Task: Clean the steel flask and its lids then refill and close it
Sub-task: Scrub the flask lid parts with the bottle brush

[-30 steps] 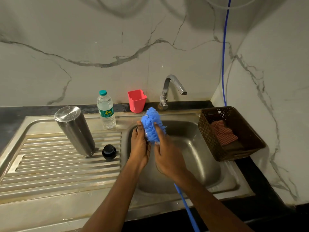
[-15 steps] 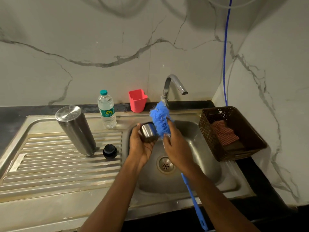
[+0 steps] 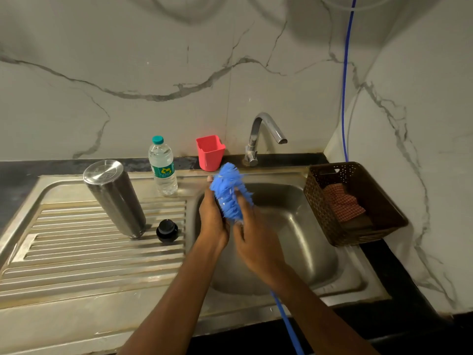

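Head view: right hand (image 3: 258, 249) clamped on blue bottle brush (image 3: 230, 198) over sink basin (image 3: 294, 226); left hand (image 3: 213, 221) curled behind bristles, contents hidden. Steel flask (image 3: 115, 198) stands on drainboard (image 3: 76, 252), near basin edge. I'd use short twisting strokes.

left hand (image 3: 213, 219) and right hand (image 3: 256, 243) curled in grips, side by side.

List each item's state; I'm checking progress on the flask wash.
Steel flask: upside down on drainboard.
Black lid: off, beside flask.
Water bottle: upright, capped.
Tap: no water running.
Brush: gripped by right hand over sink.
Basket: holds checked cloth.
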